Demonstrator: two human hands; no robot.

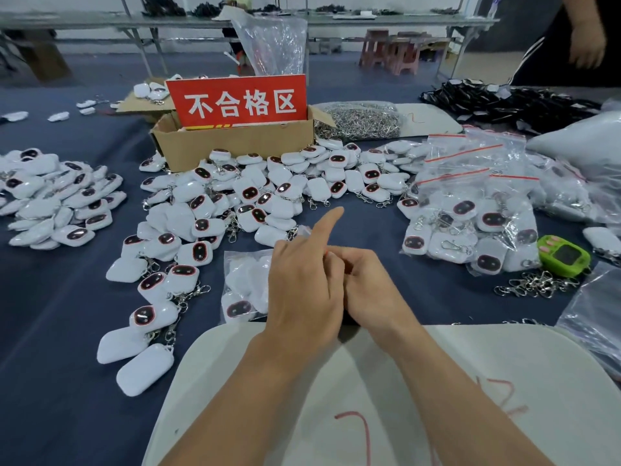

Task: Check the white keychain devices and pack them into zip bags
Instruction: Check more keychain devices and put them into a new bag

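Note:
A clear zip bag (243, 290) holding several white keychain devices lies on the blue cloth just in front of me, its right part hidden under my hands. My left hand (302, 290) sits over the bag's right side with the index finger pointing straight up and away and the other fingers curled. My right hand (373, 290) presses against it, fingers curled, pinching the bag's red zip edge between the two hands. Loose white devices with dark red-rimmed faces are heaped in a big pile (268, 193) beyond my hands.
A cardboard box (235, 146) with a red sign stands behind the pile. Another heap of devices (57, 200) lies left, filled zip bags (470, 227) right, with a green gadget (564, 255) and metal clips (537, 284). A person (571, 38) stands far right. A white board (369, 398) lies nearest me.

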